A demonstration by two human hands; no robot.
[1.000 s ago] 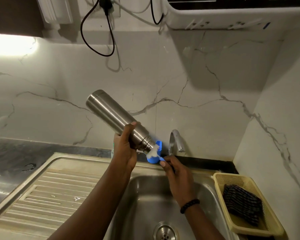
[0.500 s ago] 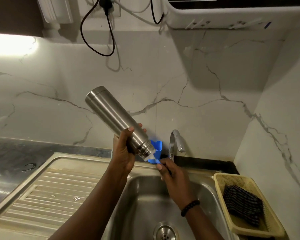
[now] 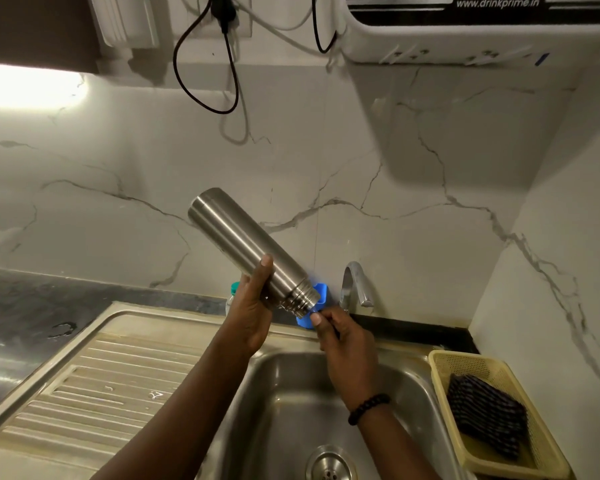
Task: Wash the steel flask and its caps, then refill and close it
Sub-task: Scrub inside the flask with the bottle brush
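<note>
Left hand (image 3: 253, 313) grips steel flask (image 3: 246, 247) — tilted, mouth down over sink (image 3: 291, 403). Right hand (image 3: 343, 344) pinches blue piece (image 3: 312, 308) at the mouth — beside tap (image 3: 354, 284).

Stainless sink basin (image 3: 291, 403) with round drain (image 3: 330, 465) at its floor; ribbed drainboard (image 3: 94, 382) adjoining on the left, a few water droplets on it; chrome tap (image 3: 354, 284) mounted at the back edge; yellow plastic basket (image 3: 465, 362) beside the basin on the right, holding a dark striped cloth (image 3: 489, 417); marble-veined wall (image 3: 361, 174) behind; black cable (image 3: 205, 74) looping down from a plug; white water purifier (image 3: 465, 36) mounted above, web address printed on it; dark countertop (image 3: 25, 306) far left, wet patch visible.
</note>
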